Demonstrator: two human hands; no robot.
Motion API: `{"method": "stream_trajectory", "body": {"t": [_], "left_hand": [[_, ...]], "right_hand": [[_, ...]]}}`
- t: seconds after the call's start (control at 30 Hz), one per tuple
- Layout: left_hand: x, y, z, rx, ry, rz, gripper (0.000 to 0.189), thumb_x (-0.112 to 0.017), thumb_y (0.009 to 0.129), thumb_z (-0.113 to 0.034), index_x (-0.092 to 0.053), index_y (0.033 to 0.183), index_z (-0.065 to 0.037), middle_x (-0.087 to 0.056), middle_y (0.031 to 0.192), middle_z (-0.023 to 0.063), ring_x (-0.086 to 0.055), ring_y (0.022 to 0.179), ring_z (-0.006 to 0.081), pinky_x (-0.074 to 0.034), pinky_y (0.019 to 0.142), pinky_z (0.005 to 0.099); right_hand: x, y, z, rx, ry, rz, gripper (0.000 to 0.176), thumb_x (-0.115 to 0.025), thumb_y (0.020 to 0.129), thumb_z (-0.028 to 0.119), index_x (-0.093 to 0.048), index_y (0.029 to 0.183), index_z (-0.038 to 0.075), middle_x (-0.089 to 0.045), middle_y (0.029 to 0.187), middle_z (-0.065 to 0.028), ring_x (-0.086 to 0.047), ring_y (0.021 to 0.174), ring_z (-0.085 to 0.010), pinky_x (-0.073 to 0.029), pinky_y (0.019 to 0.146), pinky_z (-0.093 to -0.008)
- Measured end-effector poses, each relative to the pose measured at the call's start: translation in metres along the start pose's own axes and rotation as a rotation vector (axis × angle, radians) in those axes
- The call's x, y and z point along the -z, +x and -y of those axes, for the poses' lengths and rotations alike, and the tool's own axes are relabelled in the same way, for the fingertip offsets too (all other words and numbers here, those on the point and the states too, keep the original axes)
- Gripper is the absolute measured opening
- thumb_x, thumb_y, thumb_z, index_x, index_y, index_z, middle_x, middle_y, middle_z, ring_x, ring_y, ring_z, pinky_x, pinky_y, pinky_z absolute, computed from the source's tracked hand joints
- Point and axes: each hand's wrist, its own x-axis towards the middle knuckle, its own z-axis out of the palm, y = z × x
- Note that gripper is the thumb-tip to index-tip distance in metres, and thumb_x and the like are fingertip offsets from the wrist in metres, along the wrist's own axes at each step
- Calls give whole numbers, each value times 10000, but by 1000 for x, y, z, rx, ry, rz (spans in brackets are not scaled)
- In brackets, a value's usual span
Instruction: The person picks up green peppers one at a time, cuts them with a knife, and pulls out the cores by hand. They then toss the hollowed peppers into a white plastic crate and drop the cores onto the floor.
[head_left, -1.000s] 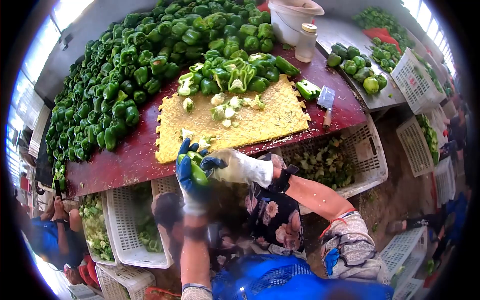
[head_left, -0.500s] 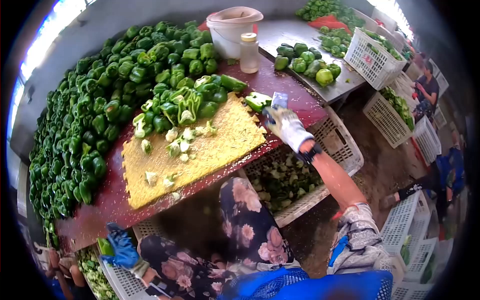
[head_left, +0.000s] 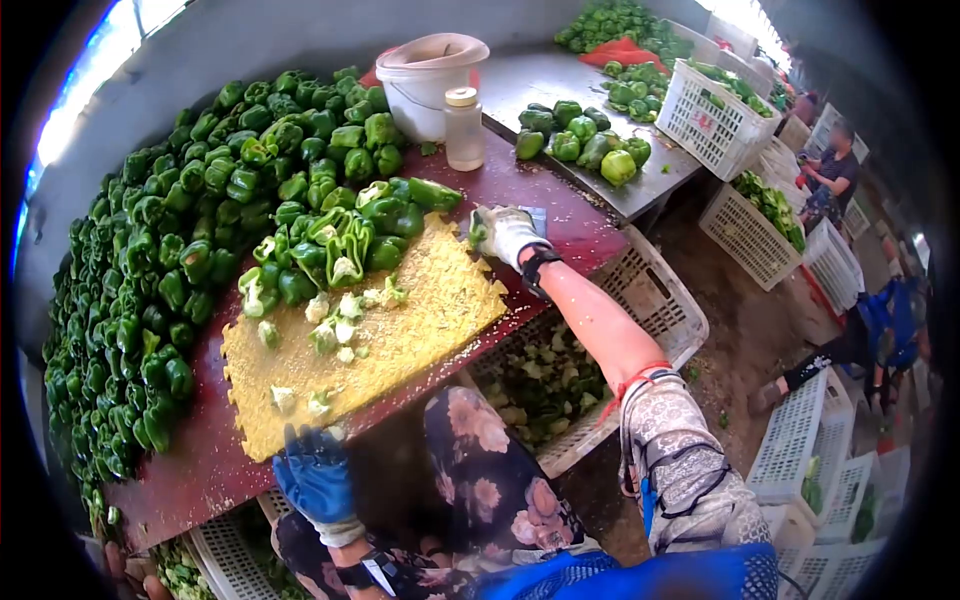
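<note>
My right hand (head_left: 508, 236), in a whitish glove, is closed around a cut green bell pepper piece (head_left: 477, 229) at the right edge of the yellow mat (head_left: 430, 305). Much of that piece is hidden by the glove. Just behind the hand, a flat grey metallic piece (head_left: 538, 216) rests on the dark red table (head_left: 200, 455). My left hand (head_left: 316, 478), gloved in blue, reaches the mat's front edge with fingers extended and nothing visible in them. Several pepper cores (head_left: 345, 308) are scattered on the mat, with cut bell peppers (head_left: 347, 245) along its back.
A large heap of green bell peppers (head_left: 150, 270) covers the table's left side. Behind stand a white bucket (head_left: 425, 90) and a capped jar (head_left: 464, 135). Below the table are a crate of trimmings (head_left: 690, 325) and another crate (head_left: 225, 550). Co-workers (head_left: 835, 170) are at right.
My left hand has moved from the lower left crate to the mat; the green piece it held is gone. My right hand has shifted left from the metallic piece and closed on the cut pepper.
</note>
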Motion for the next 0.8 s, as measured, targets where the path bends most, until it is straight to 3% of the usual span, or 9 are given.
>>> {"method": "stream_trajectory", "body": {"t": [0.13, 0.33, 0.43, 0.47, 0.5, 0.53, 0.6, 0.7, 0.8], "left_hand": [[9, 2, 11, 54, -13, -52, 552, -314, 1056, -405, -392, 1488, -69, -522, 1401, 239, -525, 1274, 357, -348, 1130, 516], [-16, 18, 43, 61, 341, -224, 469, -416, 1048, -372, -500, 1396, -69, -616, 1294, 177, -593, 1196, 324, -444, 1068, 529], [-35, 32, 59, -44, 777, -169, 470, -432, 1046, -382, -474, 1404, -80, -610, 1267, 138, -577, 1180, 288, -465, 1042, 502], [-38, 36, 58, -118, 1010, -95, 479, -425, 1048, -389, -459, 1411, -79, -612, 1253, 124, -578, 1170, 265, -474, 1032, 465], [-41, 41, 58, -212, 1237, -37, 487, -419, 1051, -397, -444, 1419, -78, -613, 1238, 110, -580, 1159, 241, -483, 1023, 429], [-42, 39, 49, -197, 1189, -39, 492, -409, 1056, -397, -434, 1427, -76, -615, 1231, 100, -591, 1138, 219, -490, 1008, 387], [-46, 37, 37, -168, 1069, -52, 487, -403, 1061, -379, -424, 1439, -72, -615, 1228, 88, -603, 1109, 189, -497, 986, 333], [-47, 31, 22, -129, 851, -123, 462, -418, 1065, -322, -421, 1447, -64, -608, 1244, 82, -607, 1088, 168, -497, 967, 293], [-37, 22, 15, -108, 870, -116, 439, -445, 1053, -237, -417, 1439, -30, -590, 1261, 88, -578, 1126, 172, -478, 992, 315]], "right_hand": [[-23, 1, -9, -51, 216, -112, 484, -747, 799, 334, -608, 1217, 133, -634, 1280, -137, -634, 1135, -301, -505, 976, -384], [20, -74, 82, 321, 969, 271, 809, -776, 805, 199, -364, 1489, 69, -468, 1450, -224, -623, 1158, -256, -556, 864, -337], [-29, -121, 149, 553, 892, -21, 651, -788, 766, 278, -504, 1289, 13, -643, 1144, -179, -658, 964, -313, -552, 843, -380], [-42, -131, 174, 657, 761, -120, 690, -787, 759, 281, -487, 1320, 14, -627, 1181, -209, -655, 980, -352, -543, 868, -394], [-22, -150, 189, 691, 791, 166, 744, -768, 765, 314, -454, 1370, 14, -616, 1158, -254, -637, 996, -396, -519, 896, -428], [-21, -172, 203, 741, 643, 0, 766, -748, 766, 352, -439, 1378, 10, -647, 1074, -242, -636, 980, -403, -506, 887, -456], [-32, -179, 227, 857, 510, 87, 805, -736, 768, 378, -409, 1399, 3, -656, 1010, -239, -633, 954, -403, -511, 843, -467], [-49, -183, 239, 827, 599, 118, 848, -757, 756, 339, -375, 1424, -17, -635, 1023, -248, -630, 934, -406, -518, 828, -457], [-66, -189, 242, 922, 671, -62, 718, -740, 760, 307, -453, 1301, -69, -593, 1158, -263, -626, 1056, -380, -521, 916, -432]]}}
